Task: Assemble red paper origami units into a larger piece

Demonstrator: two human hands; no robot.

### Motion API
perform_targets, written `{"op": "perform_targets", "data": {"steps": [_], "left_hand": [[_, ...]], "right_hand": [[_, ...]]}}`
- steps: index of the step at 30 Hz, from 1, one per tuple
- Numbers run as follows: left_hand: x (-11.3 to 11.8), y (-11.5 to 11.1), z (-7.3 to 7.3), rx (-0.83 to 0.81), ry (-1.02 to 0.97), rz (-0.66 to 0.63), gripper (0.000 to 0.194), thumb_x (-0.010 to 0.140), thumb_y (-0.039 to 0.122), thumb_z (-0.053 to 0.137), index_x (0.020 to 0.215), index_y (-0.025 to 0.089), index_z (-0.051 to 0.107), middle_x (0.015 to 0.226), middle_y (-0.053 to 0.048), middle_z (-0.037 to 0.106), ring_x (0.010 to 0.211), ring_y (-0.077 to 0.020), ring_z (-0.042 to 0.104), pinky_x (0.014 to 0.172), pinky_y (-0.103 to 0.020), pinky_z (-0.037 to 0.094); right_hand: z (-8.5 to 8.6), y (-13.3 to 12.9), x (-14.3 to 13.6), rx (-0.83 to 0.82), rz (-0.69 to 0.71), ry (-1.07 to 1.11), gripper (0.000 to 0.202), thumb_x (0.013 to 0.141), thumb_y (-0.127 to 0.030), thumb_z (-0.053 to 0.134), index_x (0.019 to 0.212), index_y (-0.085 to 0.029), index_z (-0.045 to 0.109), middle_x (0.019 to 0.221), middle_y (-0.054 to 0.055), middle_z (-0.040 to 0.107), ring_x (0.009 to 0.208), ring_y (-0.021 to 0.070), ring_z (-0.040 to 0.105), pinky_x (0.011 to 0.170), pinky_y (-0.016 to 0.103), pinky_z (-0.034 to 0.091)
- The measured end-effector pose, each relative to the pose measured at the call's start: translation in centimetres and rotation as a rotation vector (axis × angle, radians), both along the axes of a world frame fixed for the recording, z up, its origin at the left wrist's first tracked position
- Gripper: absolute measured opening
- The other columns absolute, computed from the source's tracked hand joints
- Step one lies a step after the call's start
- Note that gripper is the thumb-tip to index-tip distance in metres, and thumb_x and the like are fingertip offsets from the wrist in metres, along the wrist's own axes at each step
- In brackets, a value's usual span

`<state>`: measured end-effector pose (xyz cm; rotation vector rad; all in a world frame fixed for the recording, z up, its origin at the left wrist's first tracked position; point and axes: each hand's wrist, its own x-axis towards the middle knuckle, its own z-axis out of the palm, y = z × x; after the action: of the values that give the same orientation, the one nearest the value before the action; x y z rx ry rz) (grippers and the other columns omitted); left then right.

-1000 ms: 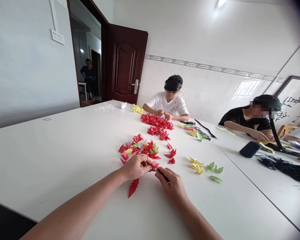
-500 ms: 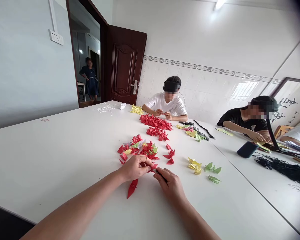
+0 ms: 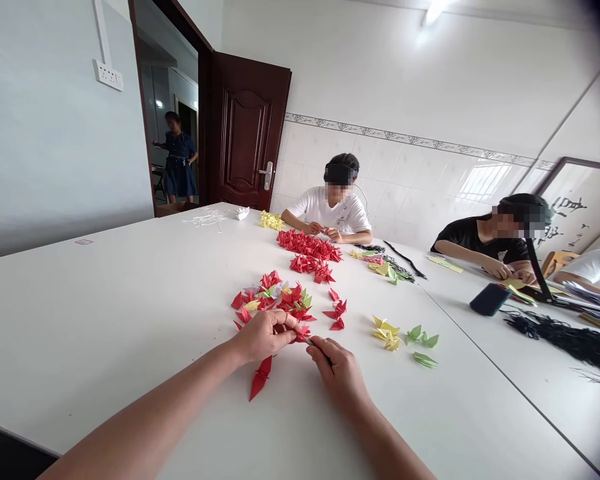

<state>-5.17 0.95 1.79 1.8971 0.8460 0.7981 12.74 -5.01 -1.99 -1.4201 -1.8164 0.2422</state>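
Note:
My left hand (image 3: pixel 263 339) pinches a red paper crane (image 3: pixel 304 333) between thumb and fingers, just above the table. My right hand (image 3: pixel 341 375) is closed around a slim dark tool (image 3: pixel 311 343), most of it hidden in the fingers; its tip points at the crane, and I cannot tell if it touches. A loose red folded crane (image 3: pixel 261 380) lies under my left wrist. Behind my hands is a mixed pile of red, green, yellow and white paper cranes (image 3: pixel 294 297). Several red cranes (image 3: pixel 337 312) lie to the right of that pile.
Yellow cranes (image 3: pixel 387 332) and green cranes (image 3: pixel 422 337) lie to my right. Farther back are a big red pile (image 3: pixel 309 247) and black cords (image 3: pixel 563 337) beside a dark pouch (image 3: pixel 490 299). Two people work across the white table (image 3: pixel 145 293); another stands beyond the doorway.
My hands keep the same hold on the crane and the tool, with little movement. The view has shifted slightly. The person beyond the doorway has turned and changed arm position.

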Motion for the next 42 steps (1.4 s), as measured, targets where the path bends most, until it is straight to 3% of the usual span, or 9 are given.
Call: {"op": "perform_targets", "data": {"steps": [5,12,20,26,30,34,38,42], "left_hand": [[0.0,0.2,-0.1,-0.005,-0.038,0.01,0.018,0.076,0.026,0.055,0.086,0.016,0.066,0.092,-0.005,0.063,0.087,-0.0166,0.061,0.078,-0.027,0.049],[0.2,-0.3,-0.1,0.078,0.033,-0.047,0.02,0.078,0.03,0.056,0.087,0.018,0.068,0.083,-0.002,0.062,0.067,-0.0114,0.056,0.061,-0.022,0.046],[0.2,-0.5,0.3,0.108,0.076,-0.034,0.021,0.077,0.031,0.055,0.088,0.016,0.066,0.084,-0.004,0.063,0.067,-0.0124,0.056,0.062,-0.023,0.047],[-0.8,0.6,0.4,0.256,0.057,0.097,0.022,0.078,0.027,0.051,0.091,0.016,0.065,0.091,-0.005,0.064,0.085,-0.0169,0.059,0.078,-0.025,0.048],[-2.2,1.3,1.4,0.236,0.117,0.145,0.024,0.078,0.029,0.048,0.088,0.017,0.066,0.085,-0.004,0.064,0.07,-0.0152,0.059,0.061,-0.023,0.048],[-3.9,1.2,2.9,0.2,0.215,0.207,0.024,0.075,0.03,0.048,0.084,0.018,0.067,0.08,-0.003,0.062,0.057,-0.0118,0.053,0.051,-0.021,0.042],[-5.7,1.1,3.9,0.063,0.353,0.098,0.02,0.065,0.026,0.054,0.079,0.021,0.067,0.063,0.003,0.055,0.05,-0.01,0.045,0.045,-0.019,0.033],[-6.1,1.2,3.5,-0.014,0.438,-0.023,0.014,0.053,0.016,0.058,0.064,0.021,0.066,0.058,0.004,0.052,0.048,-0.0094,0.041,0.042,-0.018,0.029]], "right_hand": [[0.5,-0.4,0.0,-0.037,-0.059,0.15,0.031,0.08,-0.043,0.052,0.092,-0.017,0.063,0.076,0.004,0.065,0.061,0.014,0.056,0.054,0.022,0.045],[0.3,-0.3,-0.7,-0.005,-0.07,0.224,0.026,0.075,-0.041,0.057,0.081,-0.015,0.062,0.063,0.001,0.061,0.052,0.0107,0.05,0.05,0.021,0.043],[-0.2,0.2,-0.6,0.048,0.027,0.173,0.021,0.079,-0.033,0.052,0.078,-0.017,0.065,0.067,0.003,0.065,0.058,0.0129,0.056,0.055,0.022,0.046],[-0.6,1.4,2.7,0.013,-0.223,0.097,0.025,0.078,-0.038,0.049,0.079,-0.017,0.064,0.068,0.003,0.065,0.059,0.016,0.057,0.056,0.025,0.044],[-1.0,2.7,5.1,-0.043,-0.4,0.055,0.032,0.077,-0.045,0.048,0.08,-0.018,0.066,0.069,0.005,0.067,0.062,0.0201,0.06,0.055,0.028,0.043],[-0.8,3.1,5.7,-0.073,-0.451,0.081,0.039,0.076,-0.049,0.048,0.091,-0.017,0.066,0.074,0.006,0.067,0.066,0.0217,0.06,0.057,0.03,0.043],[-0.6,2.7,5.5,-0.111,-0.459,0.114,0.04,0.076,-0.05,0.049,0.093,-0.018,0.065,0.075,0.006,0.068,0.067,0.0214,0.061,0.057,0.029,0.043],[-0.6,2.3,5.4,-0.077,-0.443,0.125,0.039,0.076,-0.051,0.048,0.084,-0.017,0.066,0.07,0.006,0.067,0.062,0.0202,0.058,0.054,0.028,0.042]]}}
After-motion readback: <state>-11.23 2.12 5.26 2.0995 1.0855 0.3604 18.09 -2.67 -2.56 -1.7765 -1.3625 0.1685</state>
